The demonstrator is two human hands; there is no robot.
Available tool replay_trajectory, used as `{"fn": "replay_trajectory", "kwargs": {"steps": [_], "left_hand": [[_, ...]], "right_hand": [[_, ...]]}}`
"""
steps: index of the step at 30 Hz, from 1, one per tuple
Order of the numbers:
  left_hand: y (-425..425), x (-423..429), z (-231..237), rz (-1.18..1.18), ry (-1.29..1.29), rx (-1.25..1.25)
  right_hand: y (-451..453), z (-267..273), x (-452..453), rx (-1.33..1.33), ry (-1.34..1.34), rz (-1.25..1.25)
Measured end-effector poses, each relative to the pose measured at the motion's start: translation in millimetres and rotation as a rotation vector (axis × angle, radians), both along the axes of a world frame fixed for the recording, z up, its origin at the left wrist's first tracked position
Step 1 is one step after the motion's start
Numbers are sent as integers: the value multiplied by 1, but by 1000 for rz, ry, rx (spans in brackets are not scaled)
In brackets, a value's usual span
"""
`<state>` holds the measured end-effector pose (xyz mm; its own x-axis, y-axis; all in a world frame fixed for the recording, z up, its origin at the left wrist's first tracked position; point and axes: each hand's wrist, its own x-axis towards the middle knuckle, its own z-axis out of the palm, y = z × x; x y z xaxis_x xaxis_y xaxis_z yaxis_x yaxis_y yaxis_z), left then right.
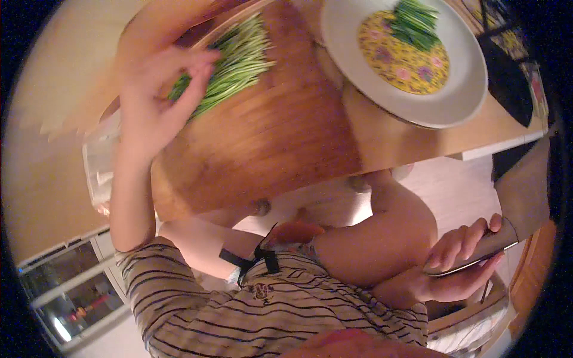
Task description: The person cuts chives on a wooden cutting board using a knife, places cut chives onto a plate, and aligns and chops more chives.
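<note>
My left hand (156,103) is blurred over the left part of a wooden cutting board (277,143). Its thumb and forefinger come close together beside a bundle of cut green chives or similar stalks (237,67). Whether they pinch any stalk is unclear. Off to the right, below the tabletop's edge, my right hand (461,259) grips the dark handle of a broad-bladed kitchen knife (526,197). The blade points away from me, apart from the board. A white dish (465,85) with a yellow floral centre holds a small pile of cut greens (414,24).
The dish stands right of the board, near the table edge (501,147). A black round object (506,85) sits beyond it. Left of the board is a clear plastic container (98,170). A glass-fronted cabinet (76,286) stands at lower left. My knees are under the board's near edge.
</note>
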<state>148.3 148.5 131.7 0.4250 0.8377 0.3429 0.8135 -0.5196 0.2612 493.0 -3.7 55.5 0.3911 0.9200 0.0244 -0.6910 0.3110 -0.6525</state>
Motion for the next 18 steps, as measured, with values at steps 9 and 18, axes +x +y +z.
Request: {"fn": "replay_trajectory", "kwargs": {"steps": [9,18], "left_hand": [[-84,-136,-66,346,58,-84],[-18,-90,-114,27,124,188]], "right_hand": [[2,-11,-40,51,-210,106],[10,-35,-69,-44,-450,30]]}}
